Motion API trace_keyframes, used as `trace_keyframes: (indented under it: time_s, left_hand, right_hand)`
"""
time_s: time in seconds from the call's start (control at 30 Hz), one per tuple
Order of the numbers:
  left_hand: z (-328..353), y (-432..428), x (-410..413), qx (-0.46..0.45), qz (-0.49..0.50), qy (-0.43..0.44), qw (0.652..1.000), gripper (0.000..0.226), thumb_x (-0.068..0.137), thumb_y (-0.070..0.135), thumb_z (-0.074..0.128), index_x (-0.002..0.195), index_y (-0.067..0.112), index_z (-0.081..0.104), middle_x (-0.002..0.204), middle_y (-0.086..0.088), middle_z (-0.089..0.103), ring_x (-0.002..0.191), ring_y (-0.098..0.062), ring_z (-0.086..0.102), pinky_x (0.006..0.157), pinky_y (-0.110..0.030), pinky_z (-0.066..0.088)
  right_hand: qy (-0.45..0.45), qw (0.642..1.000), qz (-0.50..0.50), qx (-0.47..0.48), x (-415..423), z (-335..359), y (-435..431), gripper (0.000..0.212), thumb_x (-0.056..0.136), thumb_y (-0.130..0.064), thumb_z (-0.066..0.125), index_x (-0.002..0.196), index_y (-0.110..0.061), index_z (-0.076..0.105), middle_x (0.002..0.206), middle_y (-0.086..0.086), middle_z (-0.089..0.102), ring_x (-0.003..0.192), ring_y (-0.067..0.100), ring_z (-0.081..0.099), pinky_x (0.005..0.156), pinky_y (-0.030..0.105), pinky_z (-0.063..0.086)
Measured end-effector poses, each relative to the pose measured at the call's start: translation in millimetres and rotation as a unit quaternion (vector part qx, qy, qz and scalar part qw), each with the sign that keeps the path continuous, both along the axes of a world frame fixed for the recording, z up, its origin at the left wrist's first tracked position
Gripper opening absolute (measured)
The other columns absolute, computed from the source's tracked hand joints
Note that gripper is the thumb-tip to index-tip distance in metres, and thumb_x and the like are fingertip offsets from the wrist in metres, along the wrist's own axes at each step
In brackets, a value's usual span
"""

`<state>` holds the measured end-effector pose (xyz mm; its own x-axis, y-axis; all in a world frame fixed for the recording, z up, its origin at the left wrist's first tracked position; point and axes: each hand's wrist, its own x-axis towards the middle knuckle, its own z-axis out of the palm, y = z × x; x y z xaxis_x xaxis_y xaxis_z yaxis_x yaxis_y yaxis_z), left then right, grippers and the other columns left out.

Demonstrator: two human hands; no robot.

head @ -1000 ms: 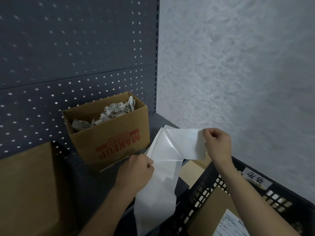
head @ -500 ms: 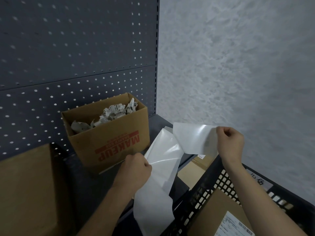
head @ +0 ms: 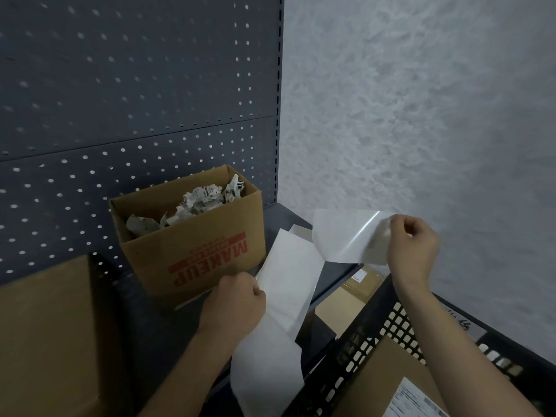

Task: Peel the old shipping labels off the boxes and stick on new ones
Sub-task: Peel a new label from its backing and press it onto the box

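Presently the person is pulling two pieces of white paper apart above the dark grey bench (head: 276, 216). The left hand (head: 237, 299) is curling tightly round the edge of a long matt white paper strip (head: 285, 284), whose lower end is hanging down past the bench front. The right hand (head: 413, 245) is pinching the right edge of a glossy white rectangular sheet (head: 346, 236) between thumb and bent fingers, holding it up in the air. Sheet and strip are meeting only near the sheet's lower left corner. This looks like a new label coming off its backing, though I cannot tell which piece is carrying the adhesive.

A brown cardboard box bearing a printed white label (head: 373, 380) is lying in the black plastic lattice crate (head: 376, 326) at lower right. Behind the left hand, a brown open carton printed MAKEUP in red (head: 192, 254) is holding crumpled old labels (head: 204, 197).

Several things could be going wrong from here. Pulling at a slant may be tearing the last joined corner. Once free, the unsupported sheet may be curling and sticking to itself or to the fingers. The dangling strip could be catching on the crate rim, jerking the left hand's grip.
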<state>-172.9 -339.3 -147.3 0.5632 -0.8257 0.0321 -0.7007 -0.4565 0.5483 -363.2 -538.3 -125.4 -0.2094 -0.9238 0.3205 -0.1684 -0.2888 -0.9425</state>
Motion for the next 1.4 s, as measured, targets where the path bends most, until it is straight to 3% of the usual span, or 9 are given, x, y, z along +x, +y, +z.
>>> trace_keyframes:
  time_s: [0.33,0.53,0.63,0.73,0.87,1.03,1.13,1.3,1.4]
  left_hand:
    - [0.8,0.6,-2.3,0.003,0.002,-0.035,0.999,0.036,0.088,0.015,0.054,0.056,0.017,0.038,0.054,0.002,0.037,0.048,-0.012,0.034,0.048,-0.024,0.028]
    - [0.0,1.0,-2.2,0.001,-0.012,-0.064,0.998,0.04,0.085,0.015,0.058,0.054,0.023,0.033,0.062,0.004,0.035,0.062,-0.024,0.056,0.049,-0.029,0.037]
    - [-0.4,0.6,-3.4,-0.016,-0.022,-0.057,0.998,0.04,0.083,0.012,0.055,0.053,0.02,0.03,0.061,0.004,0.031,0.053,-0.025,0.042,0.049,-0.029,0.031]
    - [2.0,1.0,-4.5,-0.053,-0.024,-0.038,0.998,0.025,0.085,0.017,0.058,0.062,0.014,0.051,0.066,0.003,0.048,0.057,-0.013,0.047,0.053,-0.026,0.038]
    - [27.3,1.0,-15.6,-0.169,-0.018,0.148,0.974,0.013,0.091,0.02,0.062,0.085,0.023,0.073,0.081,0.009,0.068,0.075,-0.006,0.063,0.067,-0.019,0.049]
    - [62.8,-2.6,-29.2,-0.206,0.005,0.507,0.837,0.02,0.096,0.02,0.055,0.107,0.01,0.068,0.107,-0.012,0.072,0.092,-0.028,0.072,0.082,-0.037,0.058]
    - [69.4,-4.6,-33.6,-0.213,0.018,0.549,0.808,0.026,0.097,0.026,0.051,0.106,0.007,0.066,0.108,-0.016,0.072,0.093,-0.031,0.071,0.078,-0.037,0.058]
    - [68.6,5.4,-42.6,-0.268,0.027,0.545,0.794,0.028,0.099,0.032,0.05,0.094,0.014,0.07,0.084,-0.006,0.074,0.079,-0.024,0.073,0.086,-0.044,0.055]
    - [68.8,17.3,-45.2,-0.279,0.015,0.506,0.816,0.023,0.097,0.025,0.055,0.098,0.01,0.073,0.086,-0.01,0.073,0.073,-0.021,0.069,0.088,-0.047,0.055]
  right_hand:
    - [-0.025,1.0,0.009,-0.008,1.0,12.0,3.2,0.017,0.092,-0.024,0.056,0.092,-0.013,0.069,0.092,-0.006,0.067,0.092,0.01,0.061,0.081,0.024,0.047]
    - [-0.043,0.998,0.005,-0.038,-1.6,19.5,5.9,0.015,0.093,-0.018,0.055,0.091,-0.012,0.069,0.091,-0.007,0.067,0.085,0.0,0.059,0.074,0.014,0.045]
    - [-0.044,0.996,0.036,-0.065,-1.0,25.6,13.4,0.013,0.095,-0.015,0.055,0.089,-0.014,0.067,0.089,-0.008,0.066,0.081,-0.006,0.058,0.071,0.007,0.043]
    - [-0.031,0.992,0.089,-0.082,0.6,32.8,26.8,0.013,0.097,-0.016,0.054,0.091,-0.016,0.066,0.088,-0.014,0.064,0.079,0.0,0.058,0.069,0.02,0.048]
    - [-0.004,0.978,0.18,-0.104,6.2,44.5,52.0,0.012,0.097,-0.019,0.057,0.089,-0.02,0.067,0.084,-0.012,0.063,0.064,0.009,0.053,0.055,0.021,0.045]
    - [0.04,0.947,0.299,-0.112,18.0,45.8,88.0,0.012,0.093,-0.016,0.062,0.084,-0.021,0.067,0.058,0.003,0.052,0.05,0.006,0.039,0.048,0.018,0.033]
    - [0.078,0.92,0.358,-0.136,19.3,39.1,104.1,0.013,0.092,-0.015,0.064,0.084,-0.024,0.069,0.054,-0.009,0.05,0.049,0.004,0.042,0.05,0.017,0.035]
    - [0.133,0.88,0.408,-0.206,13.0,29.4,118.5,0.006,0.089,-0.021,0.065,0.091,-0.022,0.07,0.068,-0.006,0.061,0.053,0.016,0.054,0.051,0.03,0.045]
    - [0.15,0.858,0.418,-0.258,10.6,27.6,124.8,0.008,0.087,-0.02,0.065,0.091,-0.018,0.071,0.087,-0.013,0.064,0.053,0.016,0.054,0.053,0.034,0.046]
